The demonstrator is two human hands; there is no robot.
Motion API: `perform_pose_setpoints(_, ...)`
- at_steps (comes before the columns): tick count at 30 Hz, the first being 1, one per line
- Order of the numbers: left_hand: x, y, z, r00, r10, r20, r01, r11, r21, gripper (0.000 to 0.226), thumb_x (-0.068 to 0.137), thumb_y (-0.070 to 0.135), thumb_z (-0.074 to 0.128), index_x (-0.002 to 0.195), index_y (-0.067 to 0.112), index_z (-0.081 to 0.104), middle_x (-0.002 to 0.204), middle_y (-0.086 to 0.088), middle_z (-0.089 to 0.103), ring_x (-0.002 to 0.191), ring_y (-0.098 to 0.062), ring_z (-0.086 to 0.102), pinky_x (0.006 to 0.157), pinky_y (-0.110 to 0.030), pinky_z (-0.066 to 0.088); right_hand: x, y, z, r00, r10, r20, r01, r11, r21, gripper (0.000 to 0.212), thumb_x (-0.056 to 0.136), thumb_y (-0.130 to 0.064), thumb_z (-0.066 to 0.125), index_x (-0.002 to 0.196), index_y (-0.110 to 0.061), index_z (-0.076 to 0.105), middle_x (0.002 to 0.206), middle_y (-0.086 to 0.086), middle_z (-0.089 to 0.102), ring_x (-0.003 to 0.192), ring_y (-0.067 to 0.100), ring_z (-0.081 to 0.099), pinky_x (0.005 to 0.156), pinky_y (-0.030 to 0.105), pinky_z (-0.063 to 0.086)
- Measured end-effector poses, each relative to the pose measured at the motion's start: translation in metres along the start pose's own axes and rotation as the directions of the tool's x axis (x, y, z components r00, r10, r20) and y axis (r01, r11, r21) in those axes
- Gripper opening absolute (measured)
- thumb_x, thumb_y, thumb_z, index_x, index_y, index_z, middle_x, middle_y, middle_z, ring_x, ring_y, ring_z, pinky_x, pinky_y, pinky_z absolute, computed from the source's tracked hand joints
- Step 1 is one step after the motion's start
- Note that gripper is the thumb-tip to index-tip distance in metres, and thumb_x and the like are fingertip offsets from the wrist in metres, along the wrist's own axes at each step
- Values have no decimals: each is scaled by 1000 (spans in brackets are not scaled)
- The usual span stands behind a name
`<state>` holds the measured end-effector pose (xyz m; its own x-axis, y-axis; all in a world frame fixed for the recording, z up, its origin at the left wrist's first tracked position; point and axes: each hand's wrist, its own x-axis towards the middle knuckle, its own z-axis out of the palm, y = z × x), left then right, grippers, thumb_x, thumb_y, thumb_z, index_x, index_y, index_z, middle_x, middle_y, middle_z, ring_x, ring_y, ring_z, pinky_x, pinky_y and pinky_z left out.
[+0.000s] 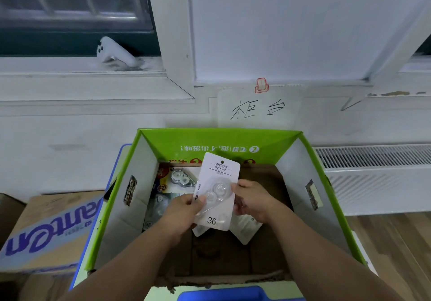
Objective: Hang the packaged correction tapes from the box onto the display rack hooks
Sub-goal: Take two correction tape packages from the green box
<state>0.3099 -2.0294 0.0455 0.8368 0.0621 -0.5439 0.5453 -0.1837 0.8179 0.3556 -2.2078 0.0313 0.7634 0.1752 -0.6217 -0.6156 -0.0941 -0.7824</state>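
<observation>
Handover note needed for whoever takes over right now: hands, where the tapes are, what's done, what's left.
Left hand and right hand both pinch one white carded correction tape, held upright over the green box.
More packs lie in the box: a loose pile at its left and white ones under the hands.
Display rack is not in view, so the hung count is unknown.
Left: hang the held pack, then the rest.

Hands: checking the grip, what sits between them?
A white correction tape pack, its side edges held by left hand and right hand, over the box; head view.
</observation>
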Motion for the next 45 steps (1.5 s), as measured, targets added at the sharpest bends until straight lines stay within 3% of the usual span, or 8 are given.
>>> perform_pose_setpoints(8,0,1,3,1000,-7,-2,7,1000,5,21,96,22,55,94,7,68,96,-10,72,92,-25,68,80,-34,53,4,2,-1,986,-39,-164,-3,969,-245,24,97,-33,50,88,-14,62,84,7,60,61,15,50,51,26,44)
perform_pose_setpoints(14,3,-1,-1,1000,-2,-31,3,999,54,25,97,24,52,94,5,68,95,-9,72,92,-25,67,76,-31,51,7,5,-17,868,-105,-485,-311,646,-697,52,94,-33,51,139,-10,41,141,16,38,128,32,39,99,32,38)
perform_pose_setpoints(21,2,0,-1,999,17,-30,-14,996,86,25,96,25,54,92,4,68,95,-14,71,91,-28,67,83,-40,52,3,18,-21,943,168,-286,-331,526,-783,30,84,-27,69,110,-14,58,117,6,62,97,18,61,74,25,46)
perform_pose_setpoints(27,-1,3,1,995,18,-102,-15,1000,24,24,99,23,47,94,6,63,87,-6,66,75,-15,61,58,-24,43,1,5,-19,921,-185,-342,-201,528,-825,33,87,-25,59,117,-12,55,120,8,56,109,26,56,79,30,44)
perform_pose_setpoints(32,-1,6,-1,981,12,-195,-19,999,-35,21,100,20,45,91,6,58,78,-5,59,64,-12,52,49,-21,37,-3,2,-15,945,-265,-192,-144,191,-971,40,89,-33,56,125,-15,53,127,8,45,117,29,47,86,35,43)
perform_pose_setpoints(35,0,3,-2,983,-11,-181,6,999,-31,24,99,21,46,93,2,60,83,-10,62,69,-15,56,53,-24,39,5,21,-16,978,-10,-206,-190,341,-921,49,85,-51,59,114,-12,63,117,8,61,108,24,58,75,25,40)
perform_pose_setpoints(38,-1,-1,-3,980,-33,-195,34,999,-1,32,98,28,48,95,-1,61,97,-21,64,83,-26,60,65,-27,41,9,22,-31,920,-120,-374,-284,455,-844,33,90,-29,55,115,-10,62,122,11,60,110,26,58,81,26,46)
perform_pose_setpoints(45,-5,6,-3,981,-12,-191,4,999,-39,21,99,20,47,93,5,60,82,-7,60,67,-13,54,52,-22,39,15,34,-24,934,-5,-358,-306,509,-804,80,79,-24,70,145,-12,27,136,10,41,120,25,51,91,30,47)
